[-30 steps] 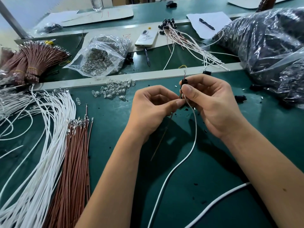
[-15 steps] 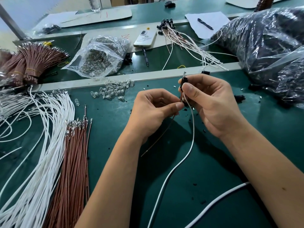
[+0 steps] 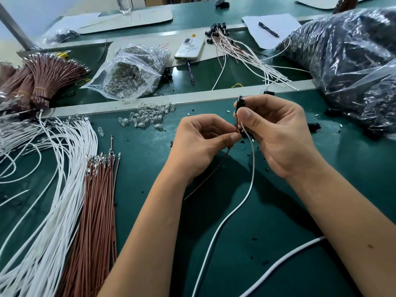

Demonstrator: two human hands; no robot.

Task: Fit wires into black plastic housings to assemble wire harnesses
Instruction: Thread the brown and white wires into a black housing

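My right hand [image 3: 278, 133] pinches a small black plastic housing [image 3: 239, 103] upright above the green mat, thumb across its lower part. A white wire [image 3: 246, 198] hangs from the housing and curves down toward me. My left hand [image 3: 201, 144] pinches a brown wire [image 3: 211, 173] between thumb and forefinger just below the housing; the wire's upper end runs up to the housing and its tail slants down left. Whether the brown wire's tip is seated inside is hidden by my fingers.
Loose white wires [image 3: 53, 168] and brown wires [image 3: 98, 200] lie at the left. Small clear bulbs [image 3: 147, 118] are scattered ahead, beside a bag of them [image 3: 128, 73]. Finished harnesses [image 3: 242, 52] lie at the back, a large bag of black housings [image 3: 353, 61] at the right.
The brown wire's tail has swung lower and further left while my left hand pushed its upper end up toward the housing. My right hand keeps the housing in about the same place.
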